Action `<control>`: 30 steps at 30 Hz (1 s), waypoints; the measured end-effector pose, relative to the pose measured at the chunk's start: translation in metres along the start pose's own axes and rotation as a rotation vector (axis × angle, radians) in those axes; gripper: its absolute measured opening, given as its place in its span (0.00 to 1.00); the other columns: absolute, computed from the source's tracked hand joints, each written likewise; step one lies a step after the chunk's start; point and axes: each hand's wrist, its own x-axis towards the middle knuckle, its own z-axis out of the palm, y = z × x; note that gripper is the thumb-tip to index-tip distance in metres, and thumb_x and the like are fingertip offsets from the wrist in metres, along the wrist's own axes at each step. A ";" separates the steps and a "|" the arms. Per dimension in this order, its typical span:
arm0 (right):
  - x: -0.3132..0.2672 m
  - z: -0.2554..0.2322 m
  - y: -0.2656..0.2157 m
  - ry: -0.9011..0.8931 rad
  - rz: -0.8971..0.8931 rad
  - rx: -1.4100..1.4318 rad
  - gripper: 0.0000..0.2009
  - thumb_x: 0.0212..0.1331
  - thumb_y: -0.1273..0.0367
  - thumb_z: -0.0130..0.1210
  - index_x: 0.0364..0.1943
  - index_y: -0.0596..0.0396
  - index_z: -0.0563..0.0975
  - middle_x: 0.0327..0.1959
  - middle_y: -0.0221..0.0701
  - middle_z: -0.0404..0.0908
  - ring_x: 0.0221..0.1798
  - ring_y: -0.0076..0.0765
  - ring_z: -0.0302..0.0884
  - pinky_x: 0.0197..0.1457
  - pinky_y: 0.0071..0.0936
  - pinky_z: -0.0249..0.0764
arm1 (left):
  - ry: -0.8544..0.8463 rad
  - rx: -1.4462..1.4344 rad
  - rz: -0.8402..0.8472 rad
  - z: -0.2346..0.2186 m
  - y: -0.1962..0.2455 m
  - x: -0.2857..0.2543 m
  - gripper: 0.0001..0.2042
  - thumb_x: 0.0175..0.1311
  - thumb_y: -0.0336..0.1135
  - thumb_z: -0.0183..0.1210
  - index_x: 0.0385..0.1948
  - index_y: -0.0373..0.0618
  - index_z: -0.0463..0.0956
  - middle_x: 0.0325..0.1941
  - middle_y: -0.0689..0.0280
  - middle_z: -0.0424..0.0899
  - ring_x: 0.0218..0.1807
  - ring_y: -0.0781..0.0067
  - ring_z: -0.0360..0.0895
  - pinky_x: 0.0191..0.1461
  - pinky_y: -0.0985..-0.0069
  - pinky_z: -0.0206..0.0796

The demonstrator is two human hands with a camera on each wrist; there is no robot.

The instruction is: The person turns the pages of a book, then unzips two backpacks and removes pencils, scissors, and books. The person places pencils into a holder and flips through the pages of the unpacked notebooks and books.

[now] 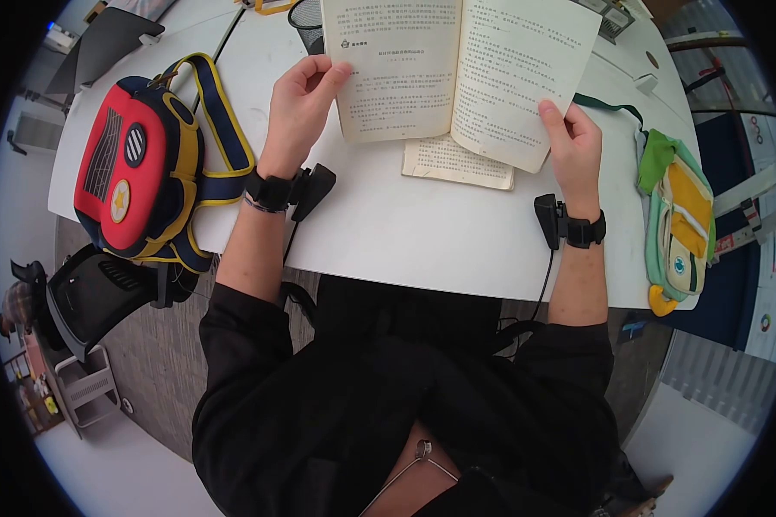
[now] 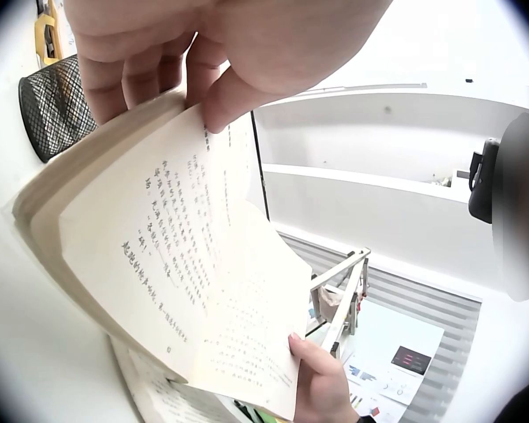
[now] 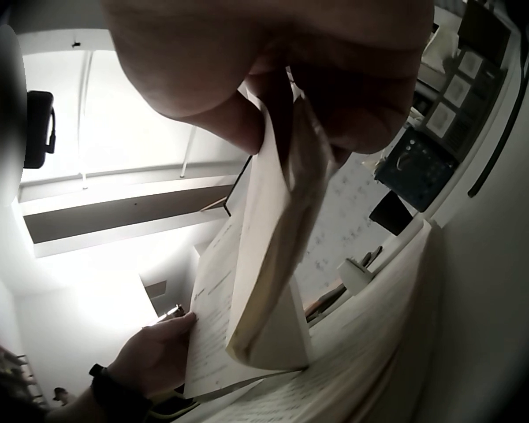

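Observation:
A printed book is spread open above the white table, its two pages facing me. My left hand pinches its left edge, thumb on the page and fingers behind, as the left wrist view also shows. On the opposite edge my right hand grips the right-hand pages, thumb in front. In the right wrist view a bundle of pages bends down from between thumb and fingers. Below the open book a second book rests on the table, its upper part hidden.
A red and navy backpack with yellow trim lies at the table's left side. A green and yellow bag lies at the right edge. Behind the book stands a black mesh holder. A black chair is at lower left.

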 end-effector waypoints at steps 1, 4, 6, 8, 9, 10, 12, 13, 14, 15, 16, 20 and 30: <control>0.001 -0.001 0.001 0.002 -0.004 -0.005 0.14 0.64 0.64 0.57 0.34 0.65 0.79 0.24 0.21 0.75 0.26 0.12 0.62 0.29 0.14 0.60 | 0.001 0.000 0.002 0.000 0.001 0.000 0.14 0.68 0.38 0.57 0.43 0.34 0.77 0.39 0.67 0.82 0.42 0.81 0.76 0.53 0.78 0.68; 0.002 -0.005 0.005 -0.012 0.005 -0.030 0.14 0.64 0.64 0.57 0.34 0.66 0.79 0.24 0.21 0.75 0.26 0.12 0.62 0.28 0.15 0.60 | -0.011 0.006 0.010 0.001 0.001 -0.002 0.14 0.68 0.39 0.58 0.43 0.34 0.77 0.39 0.67 0.82 0.42 0.81 0.76 0.53 0.78 0.67; 0.002 -0.003 0.002 -0.008 0.003 -0.025 0.14 0.64 0.64 0.57 0.34 0.66 0.79 0.23 0.21 0.75 0.26 0.12 0.62 0.28 0.15 0.60 | -0.009 0.015 0.023 0.000 0.001 -0.002 0.14 0.68 0.39 0.58 0.42 0.34 0.77 0.39 0.67 0.82 0.42 0.81 0.76 0.53 0.78 0.67; 0.000 -0.002 0.000 -0.002 0.004 -0.021 0.14 0.64 0.64 0.57 0.33 0.66 0.79 0.23 0.22 0.75 0.26 0.13 0.62 0.28 0.15 0.60 | -0.013 0.012 0.021 0.000 0.003 -0.003 0.14 0.68 0.39 0.57 0.42 0.34 0.77 0.39 0.67 0.82 0.42 0.81 0.76 0.53 0.78 0.67; 0.000 -0.001 0.000 0.000 0.003 -0.014 0.14 0.64 0.64 0.57 0.33 0.66 0.78 0.23 0.22 0.75 0.25 0.13 0.62 0.28 0.15 0.60 | -0.011 0.009 0.028 0.001 0.004 -0.003 0.14 0.68 0.39 0.57 0.42 0.34 0.77 0.39 0.67 0.82 0.42 0.81 0.76 0.53 0.78 0.67; 0.000 -0.001 0.000 0.003 0.002 -0.006 0.15 0.64 0.64 0.57 0.33 0.66 0.78 0.23 0.22 0.75 0.25 0.13 0.62 0.28 0.15 0.60 | -0.015 0.008 0.027 0.002 0.003 -0.003 0.14 0.68 0.39 0.57 0.42 0.34 0.77 0.39 0.67 0.82 0.42 0.81 0.76 0.53 0.78 0.67; 0.001 -0.002 0.003 -0.004 0.003 -0.007 0.15 0.64 0.63 0.57 0.33 0.66 0.78 0.23 0.22 0.75 0.25 0.13 0.62 0.28 0.15 0.60 | 0.011 -0.022 0.062 0.003 0.002 -0.002 0.14 0.66 0.40 0.60 0.39 0.34 0.77 0.34 0.70 0.81 0.37 0.87 0.72 0.40 0.88 0.63; 0.001 -0.002 0.003 -0.014 0.002 -0.008 0.15 0.64 0.63 0.57 0.33 0.66 0.78 0.23 0.22 0.75 0.25 0.13 0.63 0.28 0.15 0.60 | 0.010 -0.022 0.063 0.003 0.002 -0.002 0.14 0.66 0.40 0.60 0.39 0.34 0.77 0.34 0.70 0.81 0.37 0.87 0.72 0.40 0.88 0.63; 0.001 -0.002 0.003 -0.012 0.000 -0.007 0.15 0.64 0.63 0.57 0.33 0.66 0.78 0.23 0.22 0.75 0.25 0.13 0.63 0.28 0.15 0.60 | 0.015 -0.019 0.058 0.003 0.002 -0.002 0.14 0.66 0.40 0.60 0.39 0.34 0.77 0.34 0.70 0.81 0.36 0.87 0.72 0.40 0.88 0.63; 0.001 -0.002 0.003 -0.013 0.000 -0.005 0.15 0.64 0.63 0.57 0.33 0.66 0.78 0.23 0.22 0.76 0.25 0.13 0.63 0.28 0.15 0.61 | 0.021 -0.017 0.051 0.003 0.002 -0.002 0.14 0.66 0.40 0.60 0.39 0.34 0.77 0.34 0.70 0.81 0.36 0.87 0.72 0.40 0.88 0.63; 0.000 -0.001 0.003 -0.015 0.001 -0.003 0.15 0.64 0.63 0.57 0.33 0.66 0.78 0.23 0.22 0.76 0.25 0.13 0.63 0.28 0.15 0.61 | 0.022 -0.015 0.051 0.003 0.002 -0.002 0.14 0.66 0.40 0.60 0.39 0.34 0.77 0.34 0.70 0.81 0.36 0.87 0.72 0.40 0.88 0.63; 0.000 0.000 0.001 -0.021 -0.005 0.010 0.15 0.64 0.63 0.57 0.33 0.66 0.78 0.24 0.22 0.76 0.26 0.13 0.64 0.28 0.15 0.61 | 0.011 -0.020 0.047 0.002 0.001 -0.001 0.14 0.67 0.39 0.59 0.40 0.34 0.77 0.36 0.69 0.81 0.38 0.84 0.74 0.46 0.83 0.65; -0.001 0.001 -0.003 -0.017 0.009 0.013 0.14 0.65 0.64 0.56 0.36 0.66 0.79 0.26 0.24 0.78 0.27 0.13 0.66 0.31 0.14 0.63 | 0.003 -0.010 0.021 0.002 0.003 -0.002 0.14 0.67 0.39 0.57 0.41 0.34 0.77 0.38 0.66 0.82 0.41 0.81 0.77 0.52 0.78 0.68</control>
